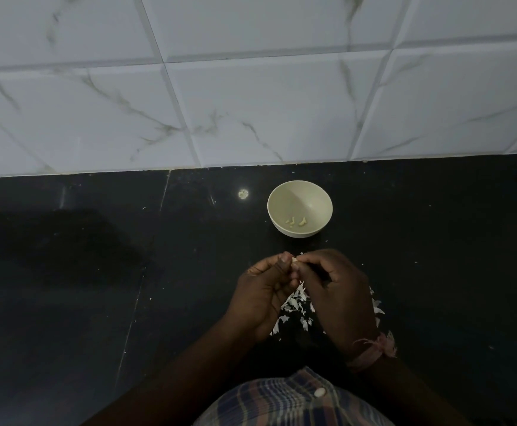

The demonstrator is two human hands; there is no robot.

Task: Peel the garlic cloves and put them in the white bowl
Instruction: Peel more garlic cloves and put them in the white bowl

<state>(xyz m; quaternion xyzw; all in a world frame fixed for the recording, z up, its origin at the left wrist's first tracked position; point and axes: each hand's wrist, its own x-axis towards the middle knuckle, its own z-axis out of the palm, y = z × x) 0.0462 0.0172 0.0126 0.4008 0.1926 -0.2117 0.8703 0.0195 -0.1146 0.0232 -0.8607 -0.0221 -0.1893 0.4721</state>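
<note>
Bowl: I see a small round white bowl (299,208) standing on the black polished stone counter (97,287), near the wall and just beyond the hands.
Bowl contents: a few pale peeled garlic cloves (295,221) lie at its bottom, near the front wall; I count about three, though they are too small for me to be sure.
Clove in work: a small pale garlic clove (294,259) sits between the fingertips of both hands, above the counter, mostly hidden.
Left hand: left hand (262,290) has its fingers curled, thumb and fingertips pinching the clove.
Right hand: right hand (337,290) has curled fingers meeting the same clove from the other side; a pinkish frayed thread band (374,348) circles the wrist.
Peel: thin, papery white garlic skins (295,305) lie scattered on the counter under and between the hands, which partly cover them.
Surroundings: glossy white marble-veined wall tiles (251,103) behind; plaid shirt (282,401) at the lower edge.
</note>
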